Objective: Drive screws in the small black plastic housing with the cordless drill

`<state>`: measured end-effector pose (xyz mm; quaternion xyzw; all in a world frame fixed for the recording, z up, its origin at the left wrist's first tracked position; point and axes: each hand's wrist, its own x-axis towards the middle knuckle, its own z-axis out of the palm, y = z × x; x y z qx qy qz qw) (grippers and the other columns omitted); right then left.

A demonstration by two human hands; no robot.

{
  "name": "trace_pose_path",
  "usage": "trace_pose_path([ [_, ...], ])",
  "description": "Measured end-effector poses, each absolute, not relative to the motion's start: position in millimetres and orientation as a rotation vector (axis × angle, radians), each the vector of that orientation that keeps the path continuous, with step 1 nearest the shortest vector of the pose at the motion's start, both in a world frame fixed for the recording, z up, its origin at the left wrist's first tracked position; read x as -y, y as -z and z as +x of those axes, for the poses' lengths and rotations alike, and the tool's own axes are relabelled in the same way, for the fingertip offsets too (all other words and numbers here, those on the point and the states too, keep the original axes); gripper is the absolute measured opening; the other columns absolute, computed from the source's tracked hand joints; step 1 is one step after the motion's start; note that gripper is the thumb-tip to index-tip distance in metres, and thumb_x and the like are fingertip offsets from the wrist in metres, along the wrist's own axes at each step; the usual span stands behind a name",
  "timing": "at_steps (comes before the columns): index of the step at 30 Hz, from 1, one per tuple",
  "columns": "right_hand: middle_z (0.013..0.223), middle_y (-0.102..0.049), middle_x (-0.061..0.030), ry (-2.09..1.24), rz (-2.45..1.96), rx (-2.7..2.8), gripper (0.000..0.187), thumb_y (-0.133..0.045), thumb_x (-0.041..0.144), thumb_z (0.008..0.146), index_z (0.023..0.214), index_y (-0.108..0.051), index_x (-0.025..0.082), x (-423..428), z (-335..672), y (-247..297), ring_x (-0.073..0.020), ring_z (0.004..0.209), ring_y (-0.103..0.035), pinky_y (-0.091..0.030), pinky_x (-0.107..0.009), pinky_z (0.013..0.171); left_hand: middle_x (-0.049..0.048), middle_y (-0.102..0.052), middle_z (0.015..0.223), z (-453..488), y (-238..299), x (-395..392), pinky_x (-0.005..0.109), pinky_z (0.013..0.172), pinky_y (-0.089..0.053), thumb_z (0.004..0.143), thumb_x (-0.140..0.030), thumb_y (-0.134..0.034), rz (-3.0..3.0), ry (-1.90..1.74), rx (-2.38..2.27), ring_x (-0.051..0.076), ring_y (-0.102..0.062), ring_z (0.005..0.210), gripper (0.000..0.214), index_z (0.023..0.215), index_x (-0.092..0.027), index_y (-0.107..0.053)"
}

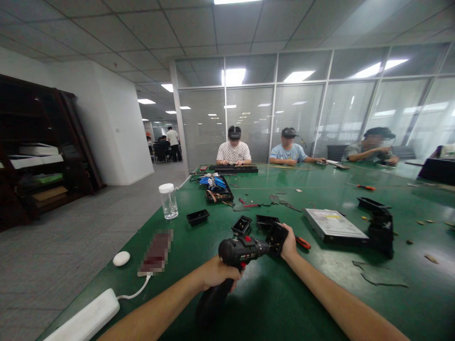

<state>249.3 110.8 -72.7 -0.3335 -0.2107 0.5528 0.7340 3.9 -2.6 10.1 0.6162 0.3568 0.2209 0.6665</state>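
Note:
My left hand (217, 273) grips the handle of a black cordless drill (239, 252) with red marks, held above the green table (284, 293). The drill's nose points right, into a small black plastic part (276, 234). My right hand (290, 243) holds that part against the drill tip. A red-handled tool (303, 243) lies on the table just right of my right hand. Two more small black trays (242, 225) (266, 221) sit just beyond the drill.
A silver optical drive (334, 226) and black housing (381, 228) lie to the right. A clear jar (168, 201), another black tray (197, 217), a phone (156, 253), a white puck (121, 258) and a power strip (85, 322) are left. Three people sit across the table.

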Motion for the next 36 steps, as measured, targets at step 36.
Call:
trace_pose_path([
  [36,0.056,-0.061,0.0036,-1.194,-0.723,0.495,0.020,-0.052,0.039,0.065,0.069,-0.061,0.022,-107.2,247.5,68.5,-0.0166,0.052,-0.057,-0.044,-0.030,0.051,-0.0039,-0.050,0.049,2.5,-5.1,0.5,0.021,0.042,-0.035,0.055,-0.010,-0.047,1.404,-0.509,-0.793,0.009,-0.046,0.042,0.016,0.068,-0.013,-0.056],
])
